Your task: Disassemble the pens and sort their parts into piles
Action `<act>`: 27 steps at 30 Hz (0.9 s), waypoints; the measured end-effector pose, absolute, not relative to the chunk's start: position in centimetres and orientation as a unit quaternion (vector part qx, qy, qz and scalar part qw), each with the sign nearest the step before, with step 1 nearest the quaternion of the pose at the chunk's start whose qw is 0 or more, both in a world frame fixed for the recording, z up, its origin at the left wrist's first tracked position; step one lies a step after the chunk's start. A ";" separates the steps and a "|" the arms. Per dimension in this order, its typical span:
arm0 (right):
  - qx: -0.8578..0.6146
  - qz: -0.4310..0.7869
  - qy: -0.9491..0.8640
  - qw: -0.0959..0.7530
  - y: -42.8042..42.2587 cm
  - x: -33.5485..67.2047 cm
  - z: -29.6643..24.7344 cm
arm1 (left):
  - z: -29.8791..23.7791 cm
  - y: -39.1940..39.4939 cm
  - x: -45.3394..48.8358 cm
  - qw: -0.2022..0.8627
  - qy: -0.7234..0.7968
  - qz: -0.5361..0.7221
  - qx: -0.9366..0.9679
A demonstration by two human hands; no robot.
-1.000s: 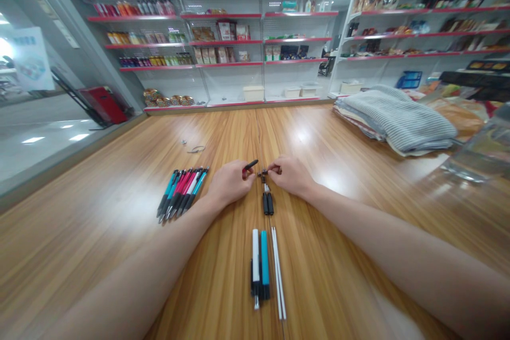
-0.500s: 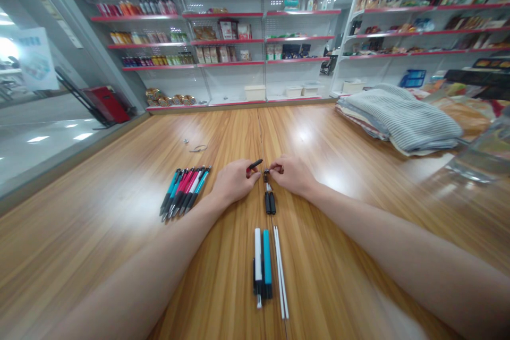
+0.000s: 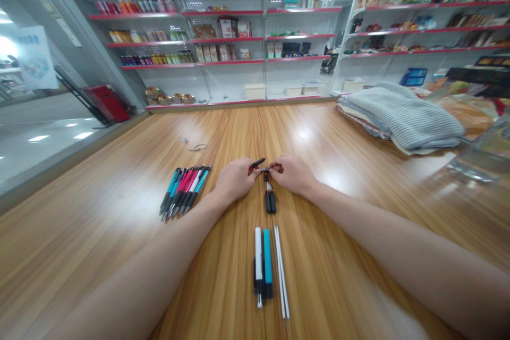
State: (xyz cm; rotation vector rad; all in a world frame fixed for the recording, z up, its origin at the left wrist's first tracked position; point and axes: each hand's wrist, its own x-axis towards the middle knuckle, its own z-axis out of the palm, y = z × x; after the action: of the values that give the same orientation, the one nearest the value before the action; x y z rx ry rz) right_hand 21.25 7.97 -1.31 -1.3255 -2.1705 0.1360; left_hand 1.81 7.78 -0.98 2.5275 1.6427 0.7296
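the left hand (image 3: 235, 181) narrowly pinches a dark pen barrel (image 3: 257, 163), the right hand (image 3: 292, 174) a small pen part (image 3: 265, 170), meeting mid-table (image 3: 99, 234) for close work; complete pens (image 3: 185, 190) and white and teal barrels (image 3: 263, 268) lie apart, seemingly sorted by kind.

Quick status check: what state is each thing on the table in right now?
Left hand: pinching a dark pen piece.
Right hand: pinching a small dark pen part.
Pens: lying in a tight row.
Black pen pieces: lying side by side.
White and teal barrels: lying together.
Striped cloth: folded, stacked.
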 end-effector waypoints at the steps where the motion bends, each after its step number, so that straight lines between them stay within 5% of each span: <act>1: -0.497 0.048 -0.816 0.293 8.0 21.2 -1.3 | -1.0 7.8 1.8 0.018 0.530 0.235 0.815; 27: -0.502 0.057 -0.818 0.274 7.9 21.2 -1.0 | -1.1 7.8 1.8 -0.001 0.533 0.218 0.818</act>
State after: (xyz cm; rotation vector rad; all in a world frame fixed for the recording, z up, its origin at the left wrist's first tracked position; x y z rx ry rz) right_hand 21.23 7.92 -1.01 -1.3501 -2.2009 0.1522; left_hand 1.84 7.80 -1.11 2.5714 1.6748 0.6863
